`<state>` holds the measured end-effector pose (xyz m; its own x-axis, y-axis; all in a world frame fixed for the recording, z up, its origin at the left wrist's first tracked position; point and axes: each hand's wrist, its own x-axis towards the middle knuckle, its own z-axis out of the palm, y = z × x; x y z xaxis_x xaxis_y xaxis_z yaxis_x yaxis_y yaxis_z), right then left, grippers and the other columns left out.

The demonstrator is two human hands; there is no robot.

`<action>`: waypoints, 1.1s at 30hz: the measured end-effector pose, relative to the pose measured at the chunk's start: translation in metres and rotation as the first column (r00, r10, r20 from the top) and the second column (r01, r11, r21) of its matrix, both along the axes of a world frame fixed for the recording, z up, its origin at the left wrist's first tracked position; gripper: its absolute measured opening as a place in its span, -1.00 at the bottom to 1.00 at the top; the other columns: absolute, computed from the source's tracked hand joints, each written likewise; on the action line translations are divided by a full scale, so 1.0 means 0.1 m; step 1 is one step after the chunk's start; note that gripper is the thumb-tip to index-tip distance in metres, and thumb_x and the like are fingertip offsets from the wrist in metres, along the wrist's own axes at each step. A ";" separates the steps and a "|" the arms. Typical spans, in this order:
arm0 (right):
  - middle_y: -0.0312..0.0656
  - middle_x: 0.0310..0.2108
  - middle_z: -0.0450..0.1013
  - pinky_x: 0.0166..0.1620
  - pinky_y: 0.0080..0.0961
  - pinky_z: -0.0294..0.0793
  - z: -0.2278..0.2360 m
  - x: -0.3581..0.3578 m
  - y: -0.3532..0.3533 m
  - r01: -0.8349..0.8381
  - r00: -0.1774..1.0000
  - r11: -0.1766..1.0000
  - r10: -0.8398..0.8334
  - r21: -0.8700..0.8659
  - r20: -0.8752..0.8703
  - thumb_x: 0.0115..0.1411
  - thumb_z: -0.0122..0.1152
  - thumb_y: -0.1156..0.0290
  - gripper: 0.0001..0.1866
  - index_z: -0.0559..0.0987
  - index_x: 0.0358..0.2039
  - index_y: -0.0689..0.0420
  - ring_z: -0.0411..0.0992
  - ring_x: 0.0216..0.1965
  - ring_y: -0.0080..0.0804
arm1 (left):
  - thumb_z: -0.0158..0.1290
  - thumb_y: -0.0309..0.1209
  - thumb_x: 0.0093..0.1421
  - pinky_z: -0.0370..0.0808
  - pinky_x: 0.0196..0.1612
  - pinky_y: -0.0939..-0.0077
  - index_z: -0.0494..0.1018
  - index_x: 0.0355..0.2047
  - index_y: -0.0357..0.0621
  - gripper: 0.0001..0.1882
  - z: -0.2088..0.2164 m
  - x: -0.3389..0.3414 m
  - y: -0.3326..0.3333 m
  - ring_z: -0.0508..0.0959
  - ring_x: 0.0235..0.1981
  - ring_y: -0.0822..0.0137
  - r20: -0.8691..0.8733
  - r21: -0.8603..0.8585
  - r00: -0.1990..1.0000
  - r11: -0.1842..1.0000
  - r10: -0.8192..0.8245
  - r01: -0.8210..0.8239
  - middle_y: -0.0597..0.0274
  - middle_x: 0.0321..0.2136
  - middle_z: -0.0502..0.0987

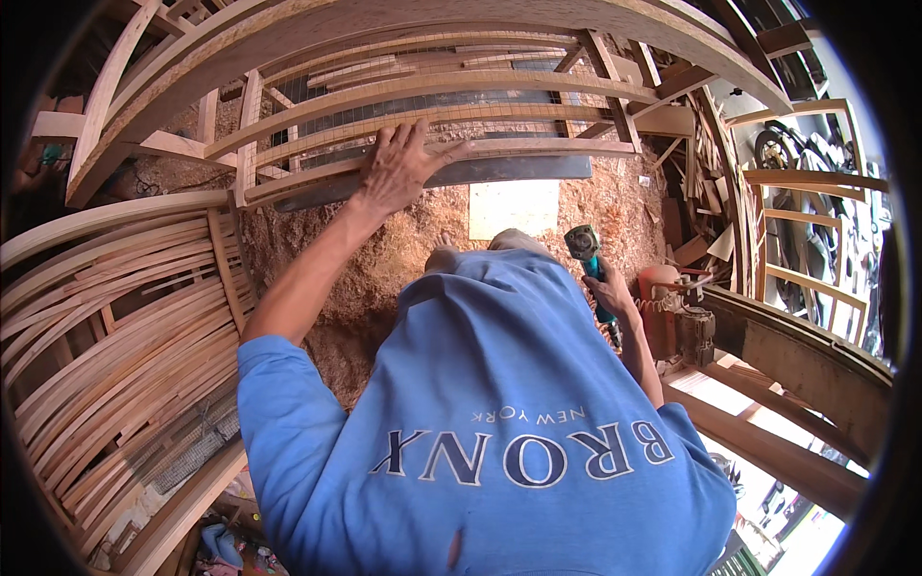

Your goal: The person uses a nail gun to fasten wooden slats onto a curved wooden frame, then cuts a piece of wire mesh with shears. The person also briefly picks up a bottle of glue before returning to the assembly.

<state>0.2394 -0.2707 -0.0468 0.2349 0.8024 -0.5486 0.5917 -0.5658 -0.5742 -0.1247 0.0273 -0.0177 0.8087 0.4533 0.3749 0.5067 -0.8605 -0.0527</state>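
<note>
My left hand [396,171] lies over the near rail of a slatted wooden frame [567,147], its fingers hooked past the rail and its thumb stretched along it. Thin wire mesh shows between the rails. Low on the right, beside my body, my right hand [611,291] is wrapped round a teal handheld power tool [583,244] with a dark grey head, which points away from me. My fingers and body hide part of the tool, so its exact kind cannot be told. Under the frame's near edge lies a dark flat board [519,170].
A pale square panel [513,209] lies on floor thick with wood shavings [317,240]. Curved wooden strips [115,336] are stacked on the left. A big curved beam [403,34] crosses the far side. A reddish machine [661,280], a coiled hose [663,306] and wood offcuts [706,197] stand right.
</note>
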 end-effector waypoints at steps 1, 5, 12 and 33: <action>0.19 -0.27 0.53 -0.11 -0.08 0.43 0.03 -0.04 -0.02 -0.028 0.999 0.999 0.027 0.034 0.035 0.12 0.23 0.26 -0.49 0.41 0.06 0.20 0.51 -0.21 0.14 | -0.22 -0.74 0.19 0.37 -0.08 0.09 0.07 0.35 0.81 -0.05 0.00 0.00 -0.01 0.39 0.01 0.06 0.019 -0.024 1.000 1.000 -0.009 0.009 -0.16 0.04 0.33; 0.22 -0.25 0.52 -0.08 -0.07 0.43 0.23 -0.11 -0.01 0.008 0.999 0.999 -0.007 -0.043 0.037 0.12 0.23 0.25 -0.50 0.42 0.04 0.21 0.51 -0.16 0.19 | -0.22 -0.77 0.15 0.37 -0.02 0.05 0.11 0.34 0.78 -0.03 0.01 0.02 -0.02 0.40 0.04 0.04 -0.021 -0.085 1.000 0.996 0.009 -0.011 -0.20 0.06 0.34; 0.21 -0.19 0.53 -0.04 -0.03 0.42 1.03 -0.19 0.27 -0.041 0.989 0.998 0.034 0.048 0.145 0.17 0.17 0.20 -0.53 0.44 0.02 0.21 0.50 -0.11 0.20 | -0.20 -0.79 0.12 0.36 0.03 0.03 0.16 0.33 0.73 -0.04 0.06 0.02 -0.03 0.39 0.11 0.02 -0.074 -0.162 0.997 0.986 0.034 -0.046 -0.22 0.11 0.32; -0.40 -0.66 0.34 -0.61 -0.60 0.25 2.71 -0.37 1.61 -0.162 0.987 0.975 0.159 0.149 0.029 0.15 0.29 0.22 -0.72 0.56 -0.30 0.20 0.32 -0.67 -0.69 | -0.19 -0.66 0.29 0.43 -0.06 0.15 0.29 0.28 0.59 -0.28 0.04 0.06 -0.08 0.49 -0.02 0.07 -0.028 -0.019 0.998 0.998 0.061 -0.062 -0.19 0.04 0.42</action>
